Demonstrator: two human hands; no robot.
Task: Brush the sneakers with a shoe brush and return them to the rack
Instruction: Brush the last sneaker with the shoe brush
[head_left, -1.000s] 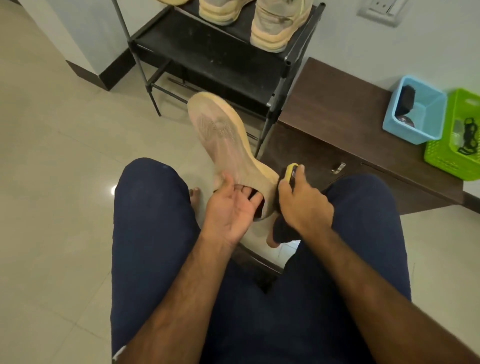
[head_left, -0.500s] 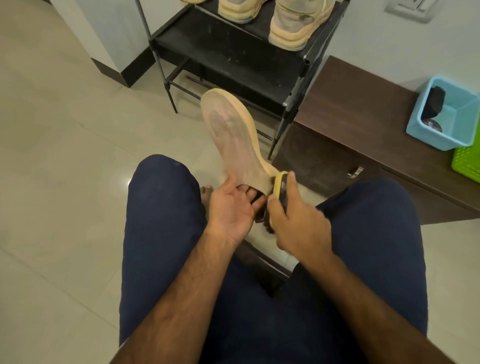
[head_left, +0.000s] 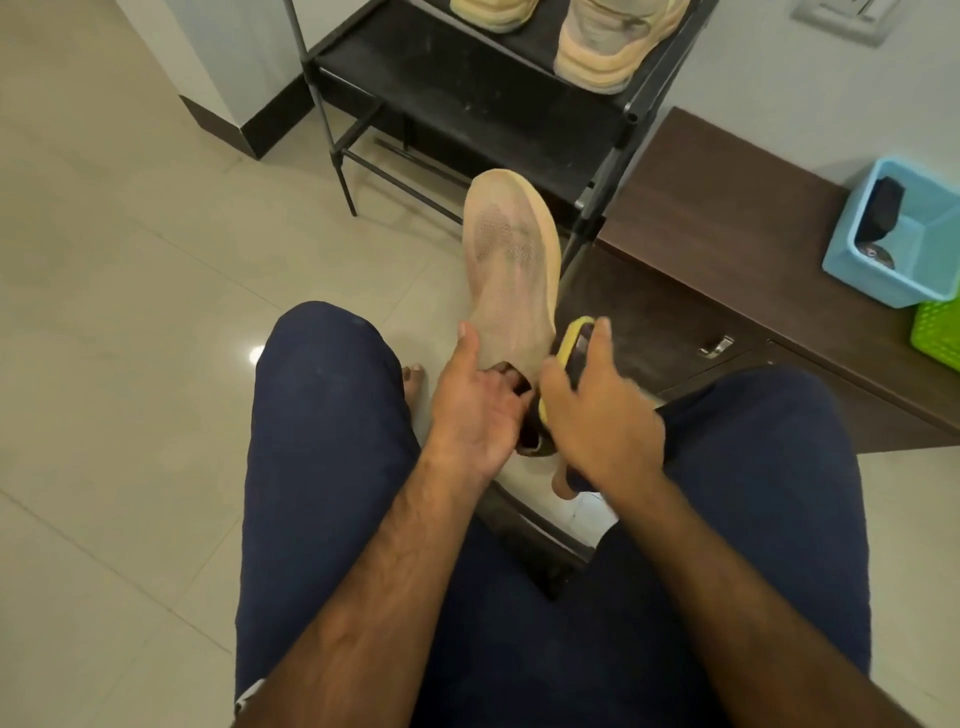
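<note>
A pale glossy tiled floor (head_left: 130, 312) fills the left side, and a seated person's legs in navy trousers (head_left: 322, 441) reach up from the bottom edge. Beyond the knees stands a black metal shoe rack (head_left: 467, 93), and just to its right is a dark brown wooden low table (head_left: 727, 208) with a small metal drawer handle (head_left: 719, 345) on its front. Two worn cream chunky-soled sneakers (head_left: 618, 47) sit side by side on the rack's upper shelf. At the table's far right are a light blue plastic basket (head_left: 852, 275) holding a dark object (head_left: 885, 208), and the corner of a bright green plastic basket (head_left: 935, 332) touching it. Between the knees, lifted off the floor, is a pinkish-beige mesh-textured sneaker (head_left: 509, 260). Its toe points up toward the rack, and a yellowish edge runs down its right side. The left hand (head_left: 472, 415) holds it at the heel end, with the fingers (head_left: 511, 382) curled into the shoe's opening and the thumb laid on the outside. The right hand (head_left: 597, 415) has its fingers wrapped narrowly around a yellow-backed shoe brush with dark bristles (head_left: 571, 338), which lies just beside the sneaker's heel on the right. Whether the bristles touch it is hidden by the hand. Bare toes (head_left: 414, 376) show on the floor by the left knee.
</note>
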